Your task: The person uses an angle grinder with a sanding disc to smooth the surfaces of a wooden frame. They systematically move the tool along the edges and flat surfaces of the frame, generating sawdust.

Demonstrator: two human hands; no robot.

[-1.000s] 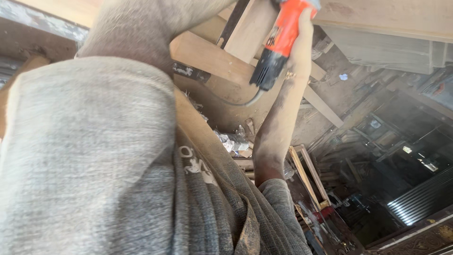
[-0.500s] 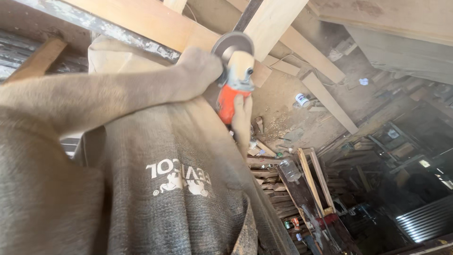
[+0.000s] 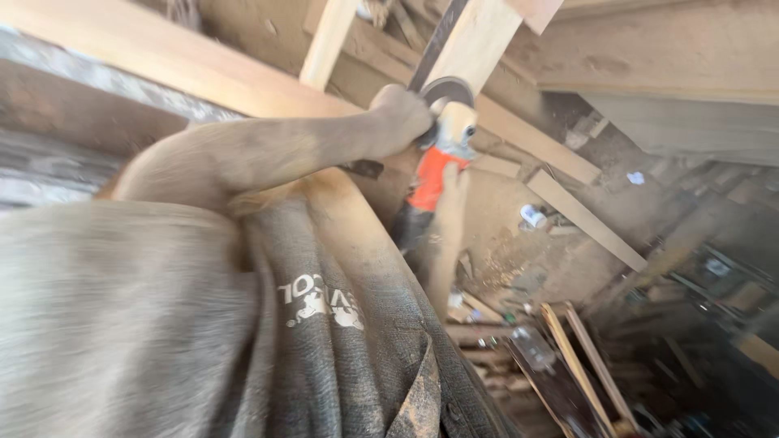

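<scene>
Far centre, orange angle grinder [image 3: 438, 162] long axis runs near-to-far, disc end far against timber beam [image 3: 479, 40]; left hand [image 3: 403, 119] and right hand [image 3: 451, 195] both wrapped around it.

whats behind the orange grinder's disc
Behind the grey disc of the orange angle grinder stand a pale wooden plank and a dark strip. The left hand and guard hide the contact point.

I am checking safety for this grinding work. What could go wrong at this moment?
1. The left hand is bare and right beside the grinder's disc; a slip could likely cut it.
2. The angle grinder is held up against the wooden beam, so a kickback may throw it toward the person.
</scene>
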